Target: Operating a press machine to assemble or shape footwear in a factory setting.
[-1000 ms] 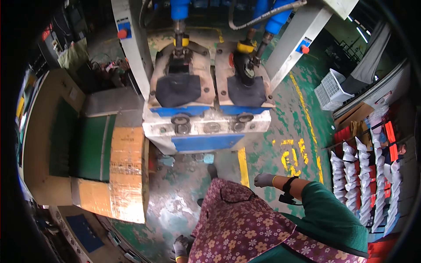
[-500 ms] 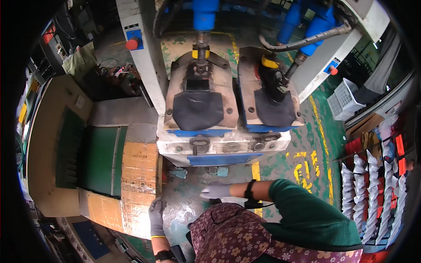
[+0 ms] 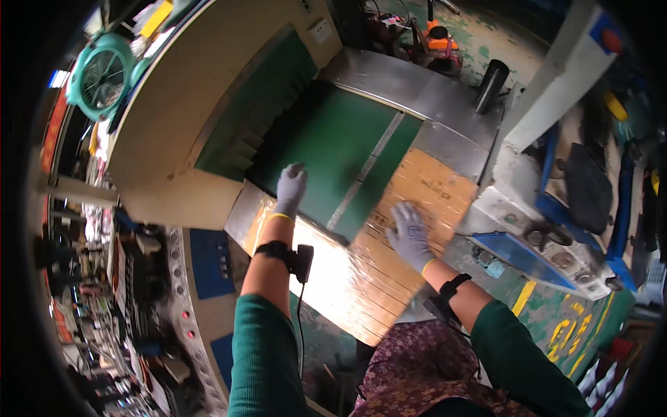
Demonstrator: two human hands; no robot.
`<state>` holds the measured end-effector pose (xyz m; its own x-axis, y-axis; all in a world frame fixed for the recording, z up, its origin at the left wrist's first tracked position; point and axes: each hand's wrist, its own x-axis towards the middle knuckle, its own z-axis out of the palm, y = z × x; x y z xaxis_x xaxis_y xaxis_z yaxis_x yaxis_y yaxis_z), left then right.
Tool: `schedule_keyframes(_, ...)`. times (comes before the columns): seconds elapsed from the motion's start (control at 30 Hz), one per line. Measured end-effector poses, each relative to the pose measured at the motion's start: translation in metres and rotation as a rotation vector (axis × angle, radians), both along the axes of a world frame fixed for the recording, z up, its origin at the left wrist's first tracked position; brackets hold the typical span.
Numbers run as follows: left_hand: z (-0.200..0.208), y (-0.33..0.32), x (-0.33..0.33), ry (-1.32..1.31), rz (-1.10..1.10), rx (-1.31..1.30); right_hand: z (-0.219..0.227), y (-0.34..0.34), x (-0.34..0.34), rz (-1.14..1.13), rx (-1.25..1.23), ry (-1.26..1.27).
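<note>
Observation: right hand (image 3: pixel 410 235) on cardboard (image 3: pixel 434 191), left hand (image 3: pixel 292 187) at green belt (image 3: pixel 333 139)

Nearest the wearer, a floral apron (image 3: pixel 424 354) showed beyond the cardboard's near edge. Both forearms, in green sleeves (image 3: pixel 264 347), wore black straps (image 3: pixel 273 250); both hands wore pale gloves. The cardboard lined the belt's near and right edges, its near part glaring with light. The right hand appeared to rest palm-down on it, fingers spread wide, just right of the belt's near right corner. No object was seen under it.

The left hand was at the belt's near left corner, fingers close together and narrow; could not tell whether it held anything or touched the belt. A pale ridged seam (image 3: pixel 365 170) crossed the belt near its right edge. A green curtain (image 3: pixel 257 104) hung along the left edge, on a beige housing (image 3: pixel 167 146).

Beyond the far edge lay a metal plate (image 3: pixel 396 80); a black cylinder (image 3: pixel 491 87) stood near its right end.
</note>
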<state>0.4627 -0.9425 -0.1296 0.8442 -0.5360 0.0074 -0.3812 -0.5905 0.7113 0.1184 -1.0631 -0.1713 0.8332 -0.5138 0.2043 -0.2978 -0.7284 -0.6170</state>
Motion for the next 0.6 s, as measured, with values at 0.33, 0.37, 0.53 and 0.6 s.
schedule_keyframes(0.33, -0.027, -0.018, 0.365, 0.009, -0.047, 0.660, -0.026, -0.011, 0.042, -0.207, -0.146, 0.425)
schedule_keyframes(0.37, -0.028, -0.016, 0.383, -0.010, -0.037, 0.685, -0.025, -0.012, 0.043, -0.204, -0.145, 0.459)
schedule_keyframes(0.53, -0.047, 0.010, 0.430, 0.114, 0.007, 0.657, -0.029, -0.008, 0.053, -0.219, -0.148, 0.430)
schedule_keyframes(0.6, -0.076, 0.027, 0.430, 0.205, 0.030, 0.608, -0.033, -0.005, 0.058, -0.216, -0.132, 0.458)
